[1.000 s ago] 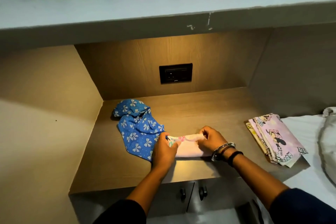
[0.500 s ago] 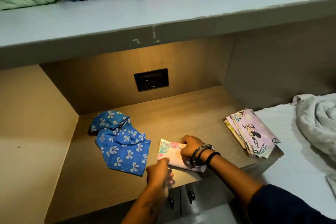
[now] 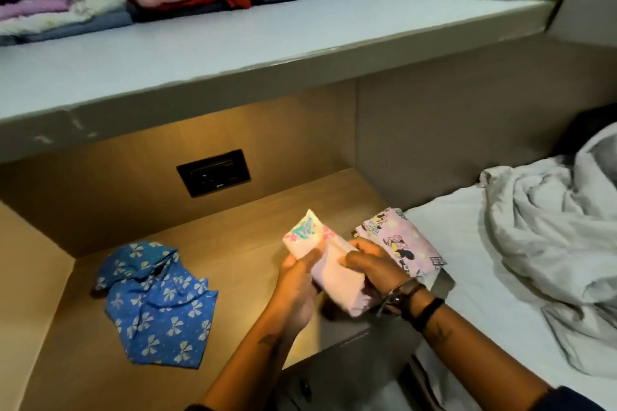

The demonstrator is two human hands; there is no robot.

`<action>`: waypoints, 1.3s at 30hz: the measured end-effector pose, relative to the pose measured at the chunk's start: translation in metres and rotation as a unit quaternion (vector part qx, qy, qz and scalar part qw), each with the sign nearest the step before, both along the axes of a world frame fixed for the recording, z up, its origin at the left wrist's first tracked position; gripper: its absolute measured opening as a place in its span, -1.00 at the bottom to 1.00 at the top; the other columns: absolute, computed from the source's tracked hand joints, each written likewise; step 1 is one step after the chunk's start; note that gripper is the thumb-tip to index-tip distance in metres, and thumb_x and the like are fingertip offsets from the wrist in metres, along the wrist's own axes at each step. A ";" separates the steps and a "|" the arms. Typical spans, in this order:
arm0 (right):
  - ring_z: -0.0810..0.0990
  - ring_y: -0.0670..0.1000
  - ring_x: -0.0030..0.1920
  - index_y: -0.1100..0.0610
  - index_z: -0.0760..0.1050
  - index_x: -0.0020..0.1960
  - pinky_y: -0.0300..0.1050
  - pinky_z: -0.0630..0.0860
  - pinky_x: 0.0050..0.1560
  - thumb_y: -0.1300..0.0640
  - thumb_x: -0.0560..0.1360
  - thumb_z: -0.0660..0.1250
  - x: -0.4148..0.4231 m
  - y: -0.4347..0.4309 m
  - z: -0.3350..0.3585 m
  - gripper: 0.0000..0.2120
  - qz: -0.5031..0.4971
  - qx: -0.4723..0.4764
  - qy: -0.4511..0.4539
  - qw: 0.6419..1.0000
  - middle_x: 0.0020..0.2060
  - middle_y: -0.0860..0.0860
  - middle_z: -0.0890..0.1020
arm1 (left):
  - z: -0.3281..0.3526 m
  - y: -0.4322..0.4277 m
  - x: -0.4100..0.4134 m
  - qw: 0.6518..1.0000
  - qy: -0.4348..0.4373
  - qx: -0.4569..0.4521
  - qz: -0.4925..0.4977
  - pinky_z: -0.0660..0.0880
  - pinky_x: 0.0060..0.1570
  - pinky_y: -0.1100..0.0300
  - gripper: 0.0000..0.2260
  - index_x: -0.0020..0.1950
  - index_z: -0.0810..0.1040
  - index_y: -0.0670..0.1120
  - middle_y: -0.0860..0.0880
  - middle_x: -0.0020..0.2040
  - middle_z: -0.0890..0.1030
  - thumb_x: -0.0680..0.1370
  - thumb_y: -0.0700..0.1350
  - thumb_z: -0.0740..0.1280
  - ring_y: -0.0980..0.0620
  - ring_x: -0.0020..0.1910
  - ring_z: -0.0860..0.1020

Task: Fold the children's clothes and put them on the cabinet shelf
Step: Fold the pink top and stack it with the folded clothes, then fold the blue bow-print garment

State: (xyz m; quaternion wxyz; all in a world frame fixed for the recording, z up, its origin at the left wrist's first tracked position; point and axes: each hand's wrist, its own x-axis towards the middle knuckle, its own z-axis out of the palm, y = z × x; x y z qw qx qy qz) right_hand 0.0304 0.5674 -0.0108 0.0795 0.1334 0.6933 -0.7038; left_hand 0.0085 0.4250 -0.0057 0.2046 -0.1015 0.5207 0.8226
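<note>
Wooden counter [image 3: 233,277] under grey shelf [image 3: 233,40]: left hand [image 3: 297,290] and right hand [image 3: 370,264] both clasped folded pink garment [image 3: 334,274], lifted.

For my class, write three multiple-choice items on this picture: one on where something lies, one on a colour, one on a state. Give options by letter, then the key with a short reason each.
1. Where does the bow-print garment lie?
A. on the wooden surface, left of the hands
B. on the upper shelf
C. on the bed

2. What colour is that bow-print garment?
A. red
B. blue
C. green

3. What state is the pink garment in?
A. spread flat on the bed
B. folded small, held in both hands
C. stacked on the shelf

Key: 1 A, it rests on the wooden surface apart from the hands. 2 B, blue cloth with white bows. 3 B, the left hand and right hand grip it above the surface.
</note>
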 end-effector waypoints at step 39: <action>0.27 0.10 0.45 -0.03 0.39 0.36 0.01 0.22 0.40 -0.17 0.48 0.27 -0.052 -0.136 -0.031 -0.51 0.265 0.563 0.160 0.766 0.46 0.05 0.33 | -0.040 -0.234 -0.015 0.706 0.172 -0.681 0.090 0.25 0.40 0.05 -0.63 0.39 0.46 -0.09 -0.10 0.40 0.45 0.57 -0.13 0.29 -0.11 0.39 0.38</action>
